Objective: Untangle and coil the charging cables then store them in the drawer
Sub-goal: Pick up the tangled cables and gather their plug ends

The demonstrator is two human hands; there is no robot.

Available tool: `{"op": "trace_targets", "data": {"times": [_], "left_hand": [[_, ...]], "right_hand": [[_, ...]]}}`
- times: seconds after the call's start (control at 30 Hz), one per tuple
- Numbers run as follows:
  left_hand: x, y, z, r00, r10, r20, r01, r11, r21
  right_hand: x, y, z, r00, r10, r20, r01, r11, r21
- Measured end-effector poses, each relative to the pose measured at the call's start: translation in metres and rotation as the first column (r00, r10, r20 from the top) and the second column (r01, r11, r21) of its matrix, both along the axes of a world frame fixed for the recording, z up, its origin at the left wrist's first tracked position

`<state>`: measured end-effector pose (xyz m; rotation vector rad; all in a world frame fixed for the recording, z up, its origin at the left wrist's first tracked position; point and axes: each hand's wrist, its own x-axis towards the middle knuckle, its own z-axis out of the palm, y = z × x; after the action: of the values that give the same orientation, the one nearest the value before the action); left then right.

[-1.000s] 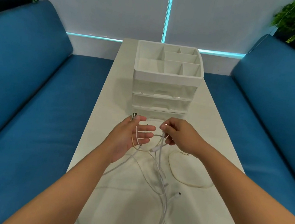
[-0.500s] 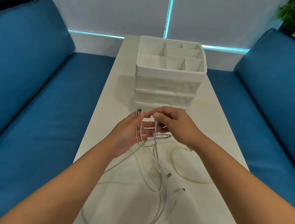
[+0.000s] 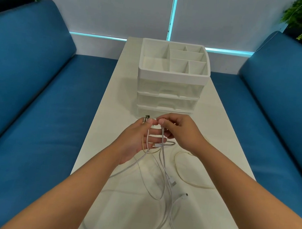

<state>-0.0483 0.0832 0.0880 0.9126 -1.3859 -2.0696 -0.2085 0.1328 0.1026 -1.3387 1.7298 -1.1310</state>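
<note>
While the left hand (image 3: 133, 142) lies palm up, thumb pinning a metal plug with loops over its straight fingers, the right hand (image 3: 180, 133) pinches a strand of the tangled white charging cables (image 3: 164, 182) at its fingertips. Both forearms reach forward above the long white tabletop (image 3: 109, 109), cables trailing below. A white plastic drawer organiser (image 3: 170, 90) stands just beyond, between blue sofas (image 3: 24, 99).

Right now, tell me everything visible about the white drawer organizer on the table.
The drawer organizer is white, plastic-looking, standing upright at the far middle of the white table. Its open top tray is split into several compartments, all bare inside. Below are stacked translucent drawers with recessed front handles, all pushed shut; the lowest is partly hidden behind the right hand and left hand. Whether the hands or cables touch it cannot be told.
</note>
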Motion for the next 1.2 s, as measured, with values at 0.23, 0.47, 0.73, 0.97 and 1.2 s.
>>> {"op": "trace_targets", "data": {"times": [0.23,0.47,0.73,0.97,1.2], "left_hand": [[-0.01,0.005,-0.003,0.997,-0.018,0.08,0.027,0.993,-0.118],[-0.007,0.004,-0.005,0.992,-0.098,0.075,0.104,0.991,-0.083],[-0.006,-0.001,-0.005,0.998,-0.038,0.042,0.037,0.999,0.008],[0.012,-0.017,-0.009,0.994,0.109,-0.009,-0.109,0.993,0.052],[0.012,-0.018,-0.016,0.987,0.155,-0.043,-0.151,0.984,0.09]], "right_hand": [[0.001,-0.003,-0.002,0.993,-0.115,0.014,0.115,0.993,-0.034],[0.0,-0.001,0.001,0.987,-0.094,0.133,0.099,0.995,-0.03],[0.0,0.0,0.001,0.988,-0.069,0.14,0.073,0.997,-0.019],[-0.012,0.036,-0.029,0.985,-0.156,-0.069,0.164,0.978,0.129],[0.001,0.069,-0.068,0.983,0.185,0.008,-0.164,0.849,0.502]]}}
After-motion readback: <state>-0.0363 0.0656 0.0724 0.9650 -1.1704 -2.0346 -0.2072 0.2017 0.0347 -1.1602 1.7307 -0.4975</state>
